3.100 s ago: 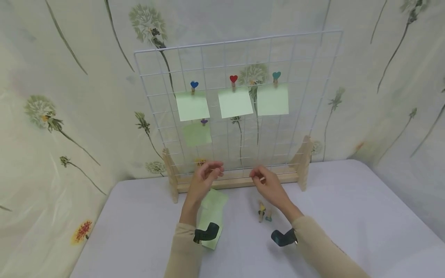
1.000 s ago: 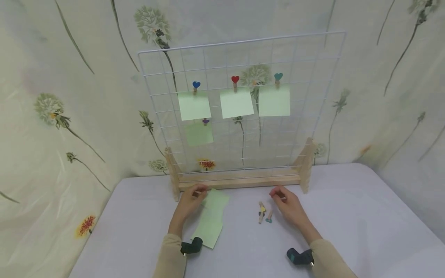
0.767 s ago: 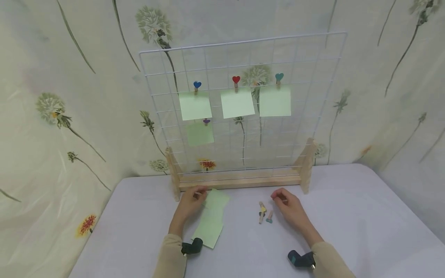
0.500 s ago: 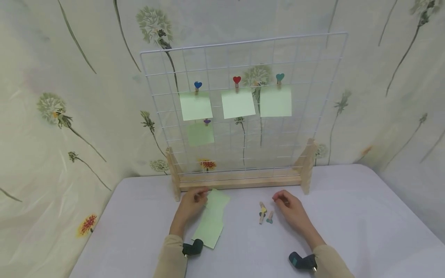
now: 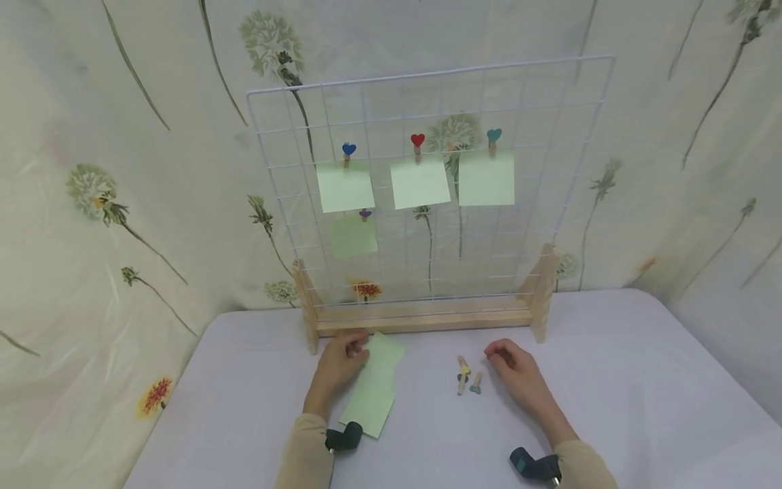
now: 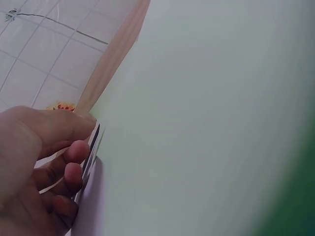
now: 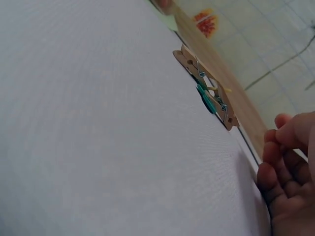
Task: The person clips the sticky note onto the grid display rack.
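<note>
My left hand (image 5: pixel 339 358) rests at the left edge of the pale green paper sheets (image 5: pixel 375 387) on the table, fingers loosely curled. In the left wrist view its thumb and fingertips lie beside the sheets' edge, with no visible grip on them. My right hand (image 5: pixel 514 370) rests on the table to the right of small wooden clothespins, its fingers loosely bent and holding nothing. One clothespin (image 5: pixel 476 384) has a teal heart; beside it lie overlapping clothespins (image 5: pixel 462 384) with yellow and dark hearts. The right wrist view shows these clothespins (image 7: pixel 209 88) apart from the hand.
A white wire grid (image 5: pixel 427 272) stands in a wooden base (image 5: pixel 421 322) behind the hands. Blue, red, teal and purple heart clothespins hold green notes (image 5: pixel 420 182) on it; the lower note (image 5: pixel 354 238) hangs at left. Behind is a floral backdrop (image 5: pixel 122 224).
Both hands have come down from in front of the grid's lower edge to the table, the left beside the sheets, the right beside the clothespins. Lately they barely shift. The notes stay put.
</note>
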Demonstrator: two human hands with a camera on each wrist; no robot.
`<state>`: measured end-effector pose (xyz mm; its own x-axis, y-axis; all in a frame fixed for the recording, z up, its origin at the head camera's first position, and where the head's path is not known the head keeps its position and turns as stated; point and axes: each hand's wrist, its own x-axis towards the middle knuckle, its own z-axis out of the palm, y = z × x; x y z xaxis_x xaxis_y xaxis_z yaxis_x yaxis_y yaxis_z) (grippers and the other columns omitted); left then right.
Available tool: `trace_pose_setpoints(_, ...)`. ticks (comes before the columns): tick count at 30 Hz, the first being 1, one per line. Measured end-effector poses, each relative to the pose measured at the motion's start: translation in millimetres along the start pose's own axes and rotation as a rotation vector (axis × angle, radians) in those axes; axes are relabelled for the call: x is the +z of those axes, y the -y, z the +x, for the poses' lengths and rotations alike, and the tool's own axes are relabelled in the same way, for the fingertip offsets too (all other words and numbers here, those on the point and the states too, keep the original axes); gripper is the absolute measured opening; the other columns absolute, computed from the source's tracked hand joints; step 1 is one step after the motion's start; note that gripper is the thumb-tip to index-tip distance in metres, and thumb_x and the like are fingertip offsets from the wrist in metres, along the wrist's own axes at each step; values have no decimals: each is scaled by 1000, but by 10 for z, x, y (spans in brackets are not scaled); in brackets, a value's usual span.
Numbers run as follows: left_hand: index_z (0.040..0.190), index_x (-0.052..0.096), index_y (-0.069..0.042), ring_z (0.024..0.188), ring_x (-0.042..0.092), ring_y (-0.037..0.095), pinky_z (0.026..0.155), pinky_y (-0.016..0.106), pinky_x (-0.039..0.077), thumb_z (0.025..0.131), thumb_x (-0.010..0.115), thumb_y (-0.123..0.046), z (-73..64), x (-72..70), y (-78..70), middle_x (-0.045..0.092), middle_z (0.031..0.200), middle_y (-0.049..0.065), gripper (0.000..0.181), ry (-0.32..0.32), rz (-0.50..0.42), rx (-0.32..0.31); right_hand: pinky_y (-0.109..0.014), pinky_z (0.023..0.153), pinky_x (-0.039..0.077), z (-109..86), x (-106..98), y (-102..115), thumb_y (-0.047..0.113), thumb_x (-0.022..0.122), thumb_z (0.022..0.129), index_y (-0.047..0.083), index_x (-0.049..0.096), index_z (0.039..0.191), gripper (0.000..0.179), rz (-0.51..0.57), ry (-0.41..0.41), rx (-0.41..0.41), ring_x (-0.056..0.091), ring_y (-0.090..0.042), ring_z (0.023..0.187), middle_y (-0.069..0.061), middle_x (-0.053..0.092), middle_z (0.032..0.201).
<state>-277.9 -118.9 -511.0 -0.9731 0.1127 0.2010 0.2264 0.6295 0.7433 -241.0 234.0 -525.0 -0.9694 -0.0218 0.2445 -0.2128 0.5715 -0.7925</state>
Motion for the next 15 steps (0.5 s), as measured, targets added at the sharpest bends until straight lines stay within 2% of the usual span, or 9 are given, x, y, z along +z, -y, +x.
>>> trace_pose_setpoints(9, 112, 67, -10, 75, 49, 13, 64, 23, 38, 84, 68, -18, -10, 44, -22, 61, 89, 2, 29, -28, 42, 12, -15, 81, 46, -93, -11, -26, 10, 51, 95, 13, 60, 103, 12, -17, -14, -8, 55, -4, 98, -2, 65, 104)
trace_pose_setpoints(15, 110, 69, -13, 78, 53, 14, 66, 23, 39, 84, 69, -22, -4, 79, 29, 62, 90, 2, 28, -70, 2, -12, -16, 80, 45, -114, 6, -23, 11, 52, 95, 16, 60, 102, 12, -7, -6, -22, 56, -6, 96, 0, 65, 104)
